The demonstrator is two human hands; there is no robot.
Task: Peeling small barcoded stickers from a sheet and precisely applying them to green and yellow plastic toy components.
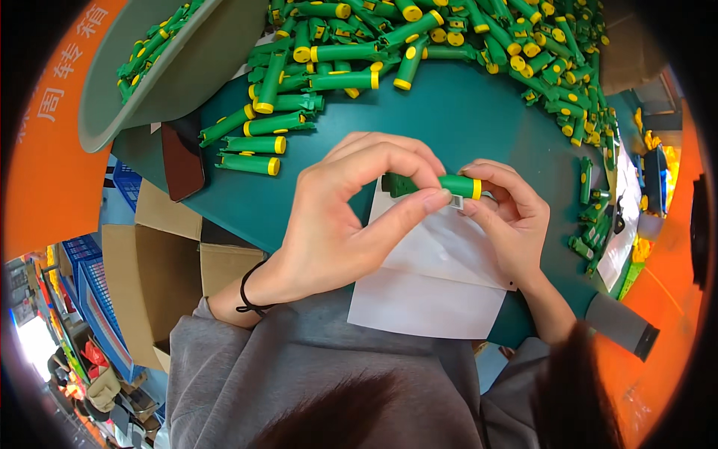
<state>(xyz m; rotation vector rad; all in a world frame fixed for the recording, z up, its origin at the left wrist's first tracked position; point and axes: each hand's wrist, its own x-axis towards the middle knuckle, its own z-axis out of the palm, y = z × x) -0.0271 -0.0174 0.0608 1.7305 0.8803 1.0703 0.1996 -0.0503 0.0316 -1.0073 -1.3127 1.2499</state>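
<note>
A green plastic tube with a yellow end cap (460, 185) is held between my two hands above the table. My left hand (340, 213), with a black band at the wrist, pinches the tube's green body between thumb and fingers. My right hand (516, 213) grips its yellow-capped end. A small white label (457, 200) shows at the tube's underside beside my left thumb; whether it is stuck down I cannot tell. Below the hands lies a white sheet of paper (426, 303), overhanging the table's near edge. My fingers cover much of the tube's left part.
A heap of similar green tubes (419, 30) covers the back of the green table (351, 123). A tilted grey-green basin (187, 71) with more tubes stands far left. Near it lie a dark flat object (182, 161) and an open cardboard box (127, 277). A grey cylinder (621, 325) is at right.
</note>
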